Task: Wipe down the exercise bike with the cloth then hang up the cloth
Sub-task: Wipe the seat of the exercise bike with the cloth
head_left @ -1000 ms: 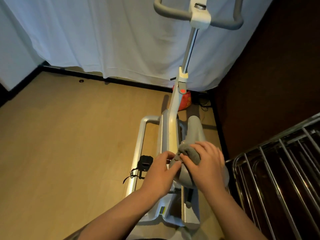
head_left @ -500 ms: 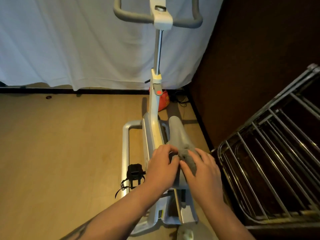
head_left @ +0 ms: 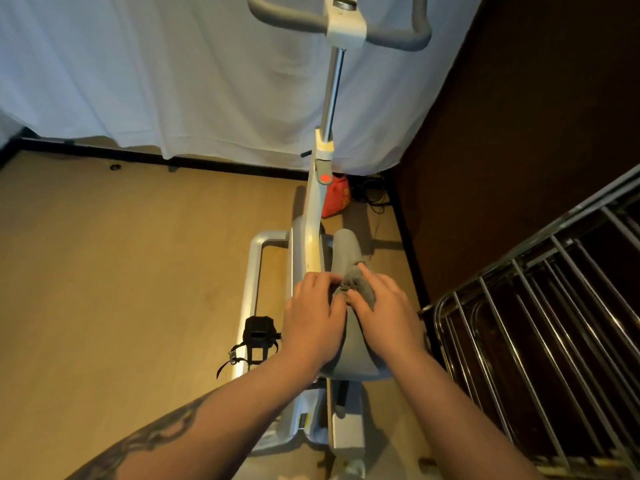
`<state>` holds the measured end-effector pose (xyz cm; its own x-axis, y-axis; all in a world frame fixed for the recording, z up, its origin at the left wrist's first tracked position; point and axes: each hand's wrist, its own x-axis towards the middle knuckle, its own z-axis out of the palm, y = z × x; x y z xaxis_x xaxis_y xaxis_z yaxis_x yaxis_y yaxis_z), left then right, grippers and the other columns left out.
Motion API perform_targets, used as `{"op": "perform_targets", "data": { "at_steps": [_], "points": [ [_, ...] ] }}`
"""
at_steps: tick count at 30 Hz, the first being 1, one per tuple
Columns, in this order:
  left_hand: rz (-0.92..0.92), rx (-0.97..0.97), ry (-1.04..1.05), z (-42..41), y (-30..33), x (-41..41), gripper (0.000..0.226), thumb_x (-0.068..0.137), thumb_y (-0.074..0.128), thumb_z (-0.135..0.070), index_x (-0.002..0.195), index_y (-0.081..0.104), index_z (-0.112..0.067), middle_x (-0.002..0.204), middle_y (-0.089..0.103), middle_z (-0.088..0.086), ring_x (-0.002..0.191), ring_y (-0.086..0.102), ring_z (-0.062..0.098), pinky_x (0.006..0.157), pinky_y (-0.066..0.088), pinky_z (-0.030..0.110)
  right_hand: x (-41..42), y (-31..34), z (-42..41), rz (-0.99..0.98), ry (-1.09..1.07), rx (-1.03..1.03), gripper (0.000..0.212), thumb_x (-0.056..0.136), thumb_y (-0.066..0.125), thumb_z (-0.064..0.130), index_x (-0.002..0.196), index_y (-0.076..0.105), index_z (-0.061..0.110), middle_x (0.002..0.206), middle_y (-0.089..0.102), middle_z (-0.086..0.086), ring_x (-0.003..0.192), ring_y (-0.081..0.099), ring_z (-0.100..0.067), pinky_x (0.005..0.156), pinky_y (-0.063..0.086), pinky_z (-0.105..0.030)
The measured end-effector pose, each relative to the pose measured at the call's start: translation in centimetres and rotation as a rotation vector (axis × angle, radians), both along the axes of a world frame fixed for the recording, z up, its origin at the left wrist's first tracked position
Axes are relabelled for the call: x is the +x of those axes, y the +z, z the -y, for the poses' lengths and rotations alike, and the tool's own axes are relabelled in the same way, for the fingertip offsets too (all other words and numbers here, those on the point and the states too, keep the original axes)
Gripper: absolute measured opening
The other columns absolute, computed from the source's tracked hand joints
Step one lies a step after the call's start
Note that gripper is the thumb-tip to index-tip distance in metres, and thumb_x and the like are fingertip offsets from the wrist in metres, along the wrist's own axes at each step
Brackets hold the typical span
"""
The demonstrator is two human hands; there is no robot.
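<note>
Both of your hands are on the grey saddle of the exercise bike, with the small grey cloth bunched between them on the saddle's middle. Your left hand pinches the cloth's near-left edge with curled fingertips, while your right hand lies over its right side, fingers bent down onto the fabric and gripping it against the seat. The saddle's narrow nose pokes out bare beyond the cloth, toward the white frame post and the grey handlebar at the top edge of the view. To your left, the wooden floor lies open as far as the black skirting under the white curtain; the only things jutting that way are the black pedal with its strap and the silver base tube. To your right, room is tight: the chrome drying rack slants in close, its curved front rail near your right wrist, and the dark brown wall rises behind it. A red object and some dark cables sit in the corner beyond the bike, just beside the post's foot.
</note>
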<state>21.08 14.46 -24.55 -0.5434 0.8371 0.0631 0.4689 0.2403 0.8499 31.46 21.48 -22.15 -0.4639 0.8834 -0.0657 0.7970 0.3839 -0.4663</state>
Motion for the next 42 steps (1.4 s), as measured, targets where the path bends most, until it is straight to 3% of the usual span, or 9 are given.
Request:
{"op": "perform_targets", "data": {
  "at_steps": [10,18,22,24,27,29,34,38,42],
  "points": [
    [-0.018,-0.061,0.065,0.1,0.6,0.4,0.021,0.095,0.048,-0.029,0.115,0.055,-0.03,0.111,0.054,-0.014,0.106,0.051,0.006,0.088,0.048,0.034,-0.7,-0.4,-3.1,0.006,0.161,-0.026,0.053,0.096,0.041,0.051,0.146,0.026,0.046,0.149,0.035,0.007,0.13,0.039,-0.02,0.094,0.044,-0.041],
    [-0.264,-0.205,0.108,-0.6,2.0,1.6,0.023,0.096,0.043,-0.021,0.118,0.052,-0.023,0.112,0.053,-0.007,0.105,0.049,0.013,0.082,0.037,0.028,-1.0,-0.3,-4.4,-0.015,0.16,-0.077,0.055,0.097,0.036,0.055,0.148,0.014,0.051,0.16,0.017,0.005,0.138,0.035,-0.024,0.097,0.043,-0.043],
    [-0.118,-0.154,0.179,-0.8,2.0,2.0,0.02,0.094,0.045,-0.016,0.111,0.054,-0.023,0.105,0.051,-0.009,0.101,0.048,0.011,0.079,0.038,0.026,0.5,-0.1,-2.6,0.073,0.208,-0.051,0.062,0.099,0.032,0.052,0.152,0.005,0.038,0.161,0.014,0.003,0.134,0.041,-0.026,0.093,0.046,-0.04],
    [-0.078,-0.136,0.186,-0.8,1.8,1.9,0.02,0.093,0.046,-0.017,0.109,0.055,-0.025,0.103,0.05,-0.014,0.101,0.049,0.008,0.077,0.038,0.024,1.4,-0.1,-2.5,0.089,0.234,-0.057,0.063,0.098,0.031,0.054,0.153,0.007,0.033,0.157,0.025,0.001,0.128,0.048,-0.026,0.09,0.048,-0.04],
    [-0.074,-0.14,0.194,-0.9,1.8,2.0,0.019,0.094,0.045,-0.019,0.107,0.056,-0.027,0.102,0.051,-0.016,0.1,0.048,0.005,0.073,0.037,0.023,-0.2,-0.2,-4.8,0.091,0.122,-0.118,0.055,0.097,0.029,0.055,0.142,0.036,0.024,0.126,0.059,-0.006,0.104,0.06,-0.028,0.08,0.051,-0.04],
    [-0.083,-0.141,0.205,-0.7,1.8,2.2,0.02,0.094,0.045,-0.019,0.109,0.057,-0.028,0.104,0.053,-0.016,0.101,0.049,0.004,0.076,0.039,0.022,-0.5,-0.3,-4.9,0.083,0.071,-0.158,0.05,0.097,0.03,0.054,0.129,0.046,0.02,0.115,0.063,-0.006,0.097,0.06,-0.026,0.08,0.052,-0.041],
    [-0.102,-0.14,0.252,-0.5,1.9,2.3,0.025,0.093,0.047,-0.019,0.111,0.06,-0.029,0.108,0.057,-0.016,0.101,0.052,0.003,0.082,0.044,0.025,1.3,-0.3,-3.2,0.048,0.195,-0.101,0.06,0.098,0.034,0.051,0.147,0.028,0.017,0.146,0.041,-0.003,0.126,0.046,-0.022,0.096,0.046,-0.04],
    [-0.109,-0.134,0.268,-0.7,1.8,2.5,0.025,0.09,0.049,-0.017,0.109,0.061,-0.028,0.107,0.059,-0.014,0.098,0.053,0.004,0.079,0.044,0.025,-0.6,0.1,-4.9,-0.003,0.156,-0.086,0.06,0.1,0.039,0.043,0.148,0.028,0.009,0.158,0.017,-0.009,0.145,0.015,-0.025,0.114,0.024,-0.038],
    [-0.08,-0.119,0.301,-0.5,1.7,2.5,0.025,0.09,0.053,-0.016,0.107,0.064,-0.03,0.104,0.062,-0.018,0.09,0.055,-0.001,0.072,0.042,0.017,1.1,-0.1,-3.5,-0.214,0.287,-0.086,0.062,0.099,0.047,0.028,0.152,0.015,0.029,0.152,0.023,0.002,0.134,0.033,-0.019,0.104,0.038,-0.036]
  ]
}}
